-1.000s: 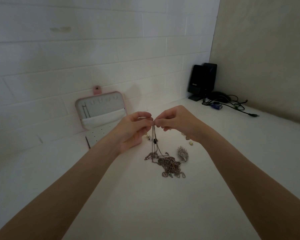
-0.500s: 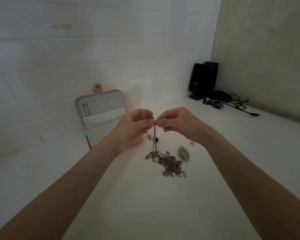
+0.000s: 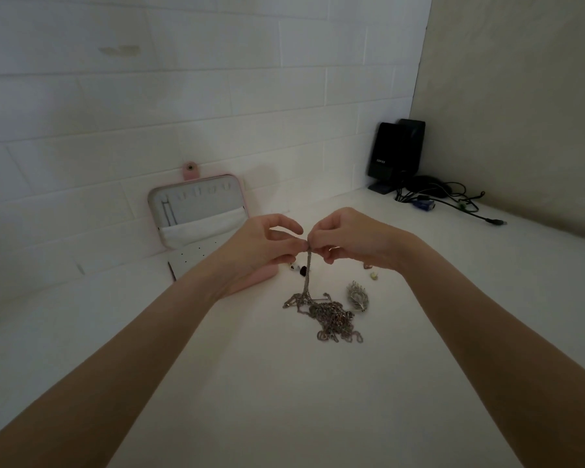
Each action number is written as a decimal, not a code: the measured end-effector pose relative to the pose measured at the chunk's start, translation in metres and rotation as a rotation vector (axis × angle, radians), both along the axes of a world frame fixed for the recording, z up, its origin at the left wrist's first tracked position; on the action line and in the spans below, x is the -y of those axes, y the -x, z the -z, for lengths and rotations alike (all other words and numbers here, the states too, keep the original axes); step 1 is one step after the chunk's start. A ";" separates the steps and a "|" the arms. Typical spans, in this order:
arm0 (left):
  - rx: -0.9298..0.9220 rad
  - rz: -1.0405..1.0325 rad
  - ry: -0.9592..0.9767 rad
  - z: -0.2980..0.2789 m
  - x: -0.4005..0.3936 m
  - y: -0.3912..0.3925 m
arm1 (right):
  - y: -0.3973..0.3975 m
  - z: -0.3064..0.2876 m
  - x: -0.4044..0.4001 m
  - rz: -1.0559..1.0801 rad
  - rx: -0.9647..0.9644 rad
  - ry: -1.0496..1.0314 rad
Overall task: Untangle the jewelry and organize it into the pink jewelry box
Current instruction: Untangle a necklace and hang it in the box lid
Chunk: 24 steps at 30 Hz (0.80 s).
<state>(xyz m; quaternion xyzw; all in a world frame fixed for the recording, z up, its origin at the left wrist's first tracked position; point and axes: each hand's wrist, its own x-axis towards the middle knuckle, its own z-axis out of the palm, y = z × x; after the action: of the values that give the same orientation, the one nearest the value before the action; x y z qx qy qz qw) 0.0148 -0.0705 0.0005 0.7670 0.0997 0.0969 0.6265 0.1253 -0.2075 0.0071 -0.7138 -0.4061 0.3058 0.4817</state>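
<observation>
Pulling upward too hard could cinch the knot tighter, I judge, or drag the whole tangle (image 3: 325, 315) off the surface (image 3: 284, 400), since most of it lies heaped below. The box (image 3: 196, 211) stands open against the wall, far left. My left hand (image 3: 260, 244) pinches the raised chain (image 3: 308, 268) at its top; my right hand (image 3: 352, 238), fingers curled, pinches it just beside.

You have one pink jewelry box (image 3: 196, 211), one tangled heap of chains (image 3: 330, 317) and one leaf-shaped brooch (image 3: 358, 296). Two black speakers (image 3: 397, 153) stand in the corner. A few small loose pieces lie behind your hands, too small to count.
</observation>
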 end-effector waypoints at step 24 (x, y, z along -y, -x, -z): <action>0.290 0.013 -0.674 0.019 0.008 -0.006 | 0.009 0.036 -0.006 0.185 -0.606 -0.113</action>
<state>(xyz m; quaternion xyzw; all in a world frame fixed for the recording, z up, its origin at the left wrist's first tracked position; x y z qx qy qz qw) 0.0204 -0.0786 -0.0189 0.9091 -0.0326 0.2281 0.3470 0.1165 -0.2016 -0.0286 -0.5961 -0.1940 0.4364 0.6454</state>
